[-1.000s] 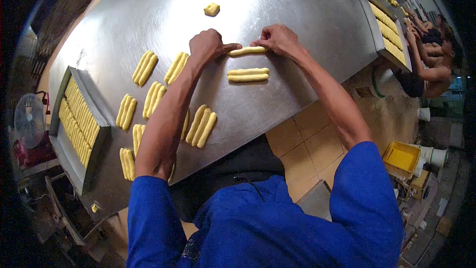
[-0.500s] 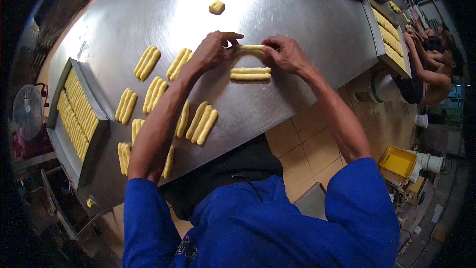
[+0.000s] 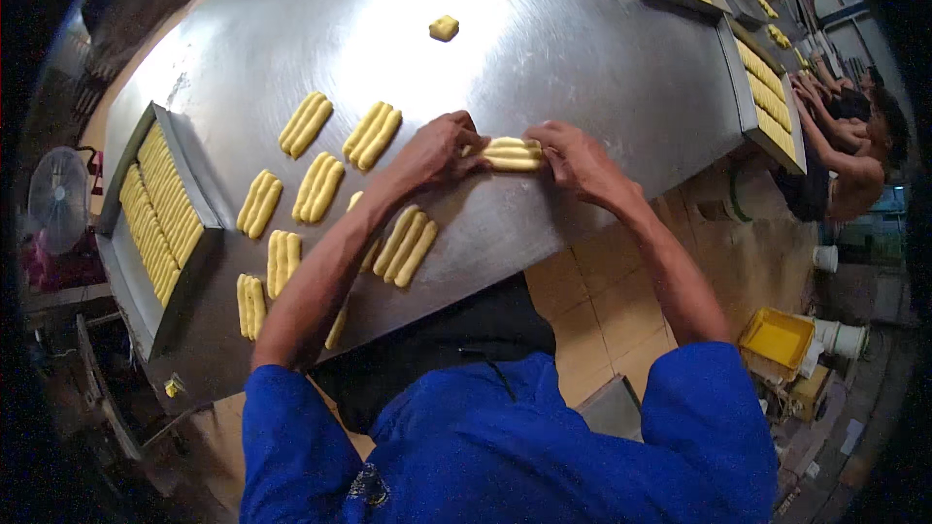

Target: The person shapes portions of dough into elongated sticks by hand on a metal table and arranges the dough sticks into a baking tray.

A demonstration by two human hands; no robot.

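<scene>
While left hand (image 3: 449, 148) and right hand (image 3: 577, 161) pinch its ends — fingers (image 3: 546, 136) closed | dough trio (image 3: 513, 153) lies | long axis left-right

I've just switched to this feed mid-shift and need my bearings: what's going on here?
A person in a blue short-sleeved top is at a shiny grey metal table. Their left hand and right hand are at opposite ends of a side-by-side group of pale yellow dough sticks. Similar groups lie to the left, near a grey metal tray holding rows of yellow sticks. Beyond the hands sits a small yellow dough lump.
</scene>
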